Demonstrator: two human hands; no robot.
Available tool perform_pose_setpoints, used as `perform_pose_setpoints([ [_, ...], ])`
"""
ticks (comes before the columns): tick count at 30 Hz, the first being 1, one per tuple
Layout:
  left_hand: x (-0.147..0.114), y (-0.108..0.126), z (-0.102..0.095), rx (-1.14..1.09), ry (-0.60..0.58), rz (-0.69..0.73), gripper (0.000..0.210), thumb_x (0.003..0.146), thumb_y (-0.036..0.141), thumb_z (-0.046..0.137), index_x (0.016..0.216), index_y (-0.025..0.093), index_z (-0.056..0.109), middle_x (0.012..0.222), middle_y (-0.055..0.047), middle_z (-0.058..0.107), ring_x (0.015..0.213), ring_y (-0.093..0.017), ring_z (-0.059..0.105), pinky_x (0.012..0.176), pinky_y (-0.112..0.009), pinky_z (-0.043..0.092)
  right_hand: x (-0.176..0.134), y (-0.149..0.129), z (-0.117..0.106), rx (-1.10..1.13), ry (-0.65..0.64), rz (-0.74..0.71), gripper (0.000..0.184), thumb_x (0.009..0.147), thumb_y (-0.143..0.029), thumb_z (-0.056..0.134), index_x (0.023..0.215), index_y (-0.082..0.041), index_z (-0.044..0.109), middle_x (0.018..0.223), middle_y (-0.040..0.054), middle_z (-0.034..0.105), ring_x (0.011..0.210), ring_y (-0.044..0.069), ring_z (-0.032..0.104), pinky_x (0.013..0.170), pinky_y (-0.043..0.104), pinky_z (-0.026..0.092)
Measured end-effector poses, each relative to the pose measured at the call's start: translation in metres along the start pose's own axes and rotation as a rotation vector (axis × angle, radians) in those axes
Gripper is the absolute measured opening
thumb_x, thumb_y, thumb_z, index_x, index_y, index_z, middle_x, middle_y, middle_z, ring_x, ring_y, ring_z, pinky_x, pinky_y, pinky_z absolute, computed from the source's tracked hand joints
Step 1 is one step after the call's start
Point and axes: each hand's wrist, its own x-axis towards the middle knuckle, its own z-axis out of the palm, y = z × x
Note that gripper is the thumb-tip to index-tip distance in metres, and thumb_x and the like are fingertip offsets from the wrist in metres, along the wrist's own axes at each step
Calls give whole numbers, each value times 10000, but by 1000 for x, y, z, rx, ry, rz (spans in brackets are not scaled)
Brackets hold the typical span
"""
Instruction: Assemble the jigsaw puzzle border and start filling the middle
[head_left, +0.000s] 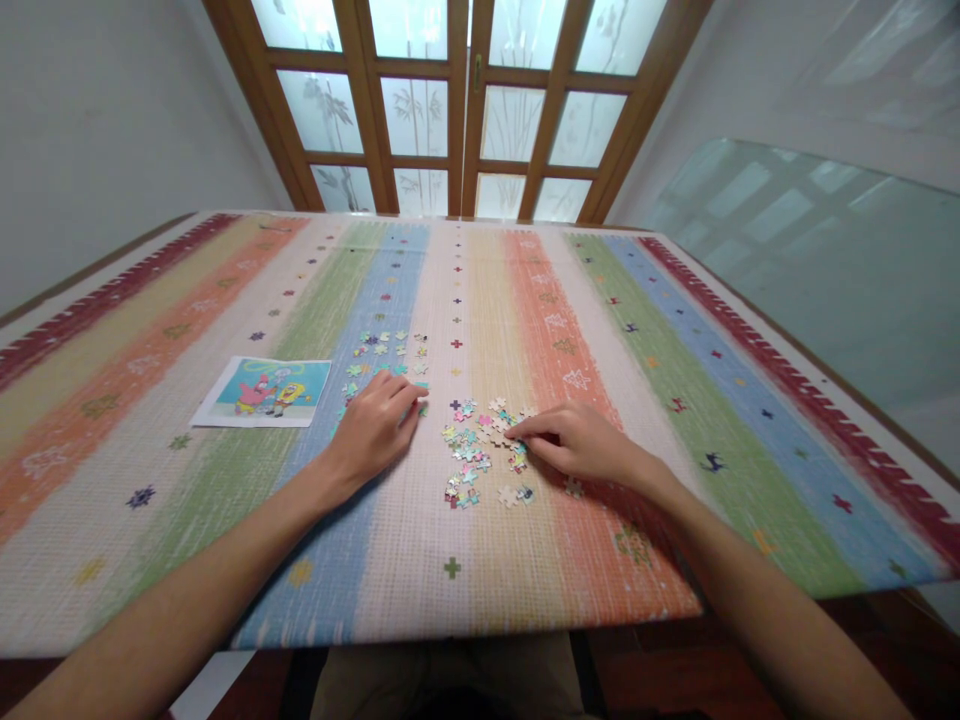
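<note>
My left hand (379, 425) rests on the cloth at the right side of a group of puzzle pieces (381, 349) set out in loose rows. Its fingers are bent, with index finger and thumb close together at a teal puzzle piece; the palm hides part of the group. My right hand (577, 440) reaches into a loose pile of jigsaw pieces (469, 455), thumb and index finger pinched at a piece with its plain back up (495, 432). Its other fingers are curled under. Some pile pieces show coloured faces, others pale backs.
A picture sheet (274, 392) with cartoon figures lies left of the rows. The striped tablecloth (450, 600) covers a large table, its front edge close to my body. Wooden doors with glass panes (457, 110) stand behind; a glass panel (810, 240) leans at the right.
</note>
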Motion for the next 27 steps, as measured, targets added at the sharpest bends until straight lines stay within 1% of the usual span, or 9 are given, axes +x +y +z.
perform_pose_setpoints([
  [5, 1, 2, -3, -18, 26, 16, 137, 1009, 129, 521, 1058, 169, 642, 916, -63, 686, 860, -220, 598, 803, -384, 502, -1, 0, 0, 14, 27, -21, 393, 891, -161, 530, 1142, -241, 822, 985, 88, 831, 786, 232, 729, 731, 368, 497],
  [10, 4, 11, -6, -91, 50, 59, 122, 1012, 137, 539, 1051, 166, 651, 896, -60, 677, 832, -205, 574, 781, -366, 504, -1, -5, 1, 29, -16, -78, 421, 883, -143, 526, 1173, -245, 813, 1052, 74, 830, 851, 226, 754, 775, 350, 515],
  [12, 5, 16, -8, -159, 16, 87, 119, 1019, 153, 546, 1045, 165, 661, 903, -64, 678, 835, -200, 573, 781, -360, 507, -1, -9, 0, 53, -41, -98, 430, 892, -135, 515, 1187, -246, 807, 1073, 63, 828, 877, 213, 762, 790, 333, 522],
  [14, 5, 22, -10, -236, -44, 121, 132, 1022, 164, 546, 1039, 172, 677, 914, -66, 677, 846, -197, 578, 784, -353, 508, -1, -11, 0, 78, -51, -109, 428, 897, -127, 507, 1184, -236, 806, 1086, 61, 826, 902, 203, 766, 807, 320, 528],
  [17, 3, 29, -10, -320, -135, 155, 178, 1035, 185, 524, 1040, 186, 702, 917, -67, 657, 851, -192, 581, 766, -336, 507, -2, -10, -1, 82, -42, -98, 394, 892, -131, 520, 1132, -217, 820, 1069, 74, 828, 916, 213, 768, 831, 330, 531],
  [22, -2, 37, -8, -341, -239, 179, 211, 1057, 235, 523, 1088, 184, 725, 946, -79, 624, 837, -187, 583, 728, -317, 499, -3, -7, -1, 51, -20, -83, 345, 881, -155, 539, 1047, -227, 833, 1009, 73, 833, 877, 216, 754, 814, 340, 518],
  [27, -3, 39, -10, -348, -286, 190, 220, 1052, 225, 519, 1113, 194, 728, 955, -82, 629, 837, -187, 588, 736, -316, 505, -4, -6, -3, 65, -25, -82, 355, 829, -130, 529, 989, -212, 835, 955, 76, 830, 839, 221, 739, 792, 347, 514],
])
